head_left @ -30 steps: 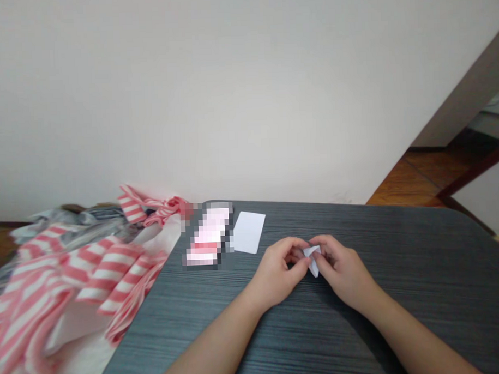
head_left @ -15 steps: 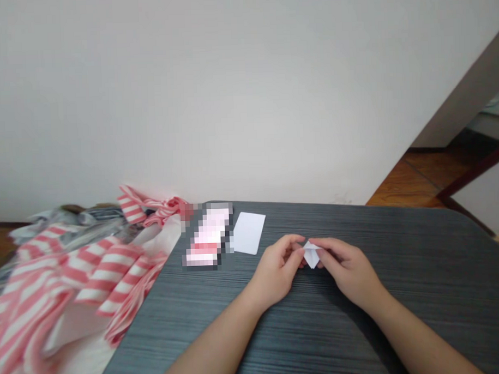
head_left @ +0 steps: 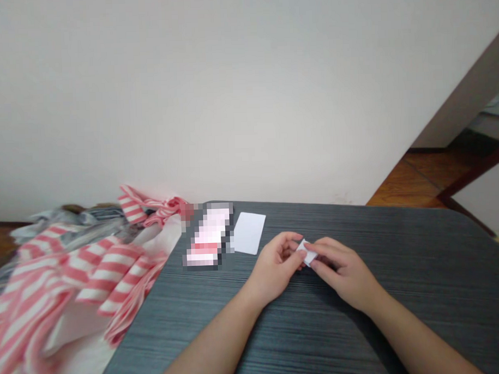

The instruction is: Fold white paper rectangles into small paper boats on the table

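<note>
Left hand (head_left: 274,268) and right hand (head_left: 342,268) — grips nearly shut — pinch the folded white paper (head_left: 306,252), now a smaller, tighter packet.

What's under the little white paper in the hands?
Under the folded white paper are the fingers of the left hand and right hand, then the dark grey table. The hands cover the spot of table right beneath it, so that can't be seen.
</note>
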A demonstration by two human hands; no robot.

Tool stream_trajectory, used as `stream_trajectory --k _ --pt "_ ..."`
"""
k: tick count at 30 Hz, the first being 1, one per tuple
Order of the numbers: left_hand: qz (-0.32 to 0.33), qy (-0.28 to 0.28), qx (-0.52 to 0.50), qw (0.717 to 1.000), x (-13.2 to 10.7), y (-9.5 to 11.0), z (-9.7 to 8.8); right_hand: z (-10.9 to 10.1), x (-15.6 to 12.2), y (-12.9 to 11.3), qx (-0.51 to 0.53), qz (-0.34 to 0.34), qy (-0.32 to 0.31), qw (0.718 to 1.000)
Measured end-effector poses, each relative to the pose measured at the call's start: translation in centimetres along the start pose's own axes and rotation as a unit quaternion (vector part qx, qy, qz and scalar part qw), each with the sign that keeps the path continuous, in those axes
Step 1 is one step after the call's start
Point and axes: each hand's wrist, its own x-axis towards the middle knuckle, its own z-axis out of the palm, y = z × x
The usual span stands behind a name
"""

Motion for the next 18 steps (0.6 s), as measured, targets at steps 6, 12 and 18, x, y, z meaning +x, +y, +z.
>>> stream_trajectory --k 6,12,18 --pt "0.000 0.006 -0.001 1.000 0.1 -0.1 0.0 0.5 -0.4 0.8 0.047 0.039 0.008 0.998" --pt "-0.003 0.003 0.030 1.000 0.1 -0.5 0.0 0.8 -0.3 0.9 0.064 0.121 0.031 0.990" --pt "0.006 -0.008 0.079 0.997 0.0 -0.2 -0.2 0.1 0.3 -0.3 -0.030 0.115 0.019 0.993"
